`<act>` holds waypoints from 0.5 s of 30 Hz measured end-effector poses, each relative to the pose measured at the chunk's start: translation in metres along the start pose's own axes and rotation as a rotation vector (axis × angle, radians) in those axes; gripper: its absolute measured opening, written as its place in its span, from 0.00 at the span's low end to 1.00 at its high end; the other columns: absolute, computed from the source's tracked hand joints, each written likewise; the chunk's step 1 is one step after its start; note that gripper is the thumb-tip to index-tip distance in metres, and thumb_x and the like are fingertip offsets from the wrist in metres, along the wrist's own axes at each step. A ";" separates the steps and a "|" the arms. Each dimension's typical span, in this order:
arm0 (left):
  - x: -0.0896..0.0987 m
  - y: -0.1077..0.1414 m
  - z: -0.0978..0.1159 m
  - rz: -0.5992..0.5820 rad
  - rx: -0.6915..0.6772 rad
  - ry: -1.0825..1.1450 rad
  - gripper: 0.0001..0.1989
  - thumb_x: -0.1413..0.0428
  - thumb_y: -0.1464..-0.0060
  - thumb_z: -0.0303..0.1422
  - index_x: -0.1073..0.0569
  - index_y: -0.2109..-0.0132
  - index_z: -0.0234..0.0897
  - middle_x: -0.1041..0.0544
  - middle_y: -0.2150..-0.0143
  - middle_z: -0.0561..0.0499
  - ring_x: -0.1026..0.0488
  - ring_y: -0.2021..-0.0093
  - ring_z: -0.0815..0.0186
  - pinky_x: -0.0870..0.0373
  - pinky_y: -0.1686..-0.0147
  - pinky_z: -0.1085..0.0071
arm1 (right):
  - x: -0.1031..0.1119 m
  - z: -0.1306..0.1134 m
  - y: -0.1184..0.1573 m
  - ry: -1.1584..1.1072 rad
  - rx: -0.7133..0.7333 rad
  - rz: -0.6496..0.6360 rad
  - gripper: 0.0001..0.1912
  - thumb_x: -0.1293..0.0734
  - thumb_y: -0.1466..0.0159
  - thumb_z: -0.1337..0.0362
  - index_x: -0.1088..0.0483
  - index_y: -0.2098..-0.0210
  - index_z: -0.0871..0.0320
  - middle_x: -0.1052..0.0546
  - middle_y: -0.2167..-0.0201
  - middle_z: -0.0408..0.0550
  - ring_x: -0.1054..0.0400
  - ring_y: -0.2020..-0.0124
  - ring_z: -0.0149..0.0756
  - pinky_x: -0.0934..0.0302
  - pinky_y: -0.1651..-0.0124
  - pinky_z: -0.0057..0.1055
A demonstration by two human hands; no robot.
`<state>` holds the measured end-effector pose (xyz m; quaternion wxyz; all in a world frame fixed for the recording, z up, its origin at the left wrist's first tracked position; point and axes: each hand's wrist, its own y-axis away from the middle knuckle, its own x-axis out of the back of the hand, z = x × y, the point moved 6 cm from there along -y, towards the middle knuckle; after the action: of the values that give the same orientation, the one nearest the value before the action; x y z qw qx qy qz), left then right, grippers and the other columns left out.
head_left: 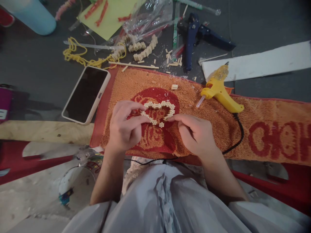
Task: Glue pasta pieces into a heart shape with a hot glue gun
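Note:
A heart-shaped outline (159,105) made of small pale stick bundles sits over the red patch of an orange towel (191,97). My left hand (126,129) pinches its left side between thumb and index finger. On the other side, my right hand (198,134) is closed, with its index fingertip against the heart's lower right edge; the thumb's tip is hard to see. A single flower-shaped stick bundle (161,124) lies at the bottom point, and a narrow gap shows beside it. Another short bundle (174,87) lies on the towel above the heart.
A yellow glue gun (221,90) rests at right, its black cord (240,132) curving to the front. A phone (86,94) lies left. Behind are a blue-handled cutter (191,38), stick strips (147,50), yellow string (75,51), plastic bags (150,16) and white board (259,63).

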<state>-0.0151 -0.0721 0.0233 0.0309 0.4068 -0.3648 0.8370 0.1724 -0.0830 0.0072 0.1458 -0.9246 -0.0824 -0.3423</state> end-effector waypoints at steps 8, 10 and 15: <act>-0.001 -0.003 0.005 -0.024 -0.076 0.007 0.15 0.50 0.49 0.20 0.22 0.69 0.41 0.22 0.58 0.47 0.27 0.57 0.60 0.30 0.55 0.57 | -0.012 -0.010 -0.002 0.167 0.108 -0.010 0.12 0.31 0.40 0.61 0.25 0.57 0.56 0.18 0.69 0.44 0.29 0.76 0.30 0.41 0.73 0.27; -0.002 -0.003 0.006 -0.025 -0.081 0.003 0.15 0.50 0.49 0.19 0.21 0.69 0.39 0.22 0.58 0.47 0.28 0.57 0.61 0.30 0.55 0.57 | -0.016 -0.011 -0.003 0.200 0.133 -0.019 0.11 0.30 0.39 0.60 0.24 0.58 0.55 0.19 0.70 0.43 0.28 0.74 0.31 0.41 0.72 0.27; -0.003 -0.001 0.005 -0.040 -0.049 -0.015 0.15 0.50 0.49 0.20 0.21 0.68 0.41 0.22 0.56 0.49 0.28 0.55 0.60 0.30 0.54 0.56 | -0.019 -0.011 -0.005 0.208 0.142 -0.043 0.06 0.32 0.37 0.64 0.24 0.61 0.54 0.18 0.68 0.42 0.25 0.70 0.31 0.40 0.70 0.26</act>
<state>-0.0099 -0.0736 0.0241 0.0547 0.4191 -0.3774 0.8240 0.1500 -0.0825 0.0037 0.2113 -0.8694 -0.1109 -0.4326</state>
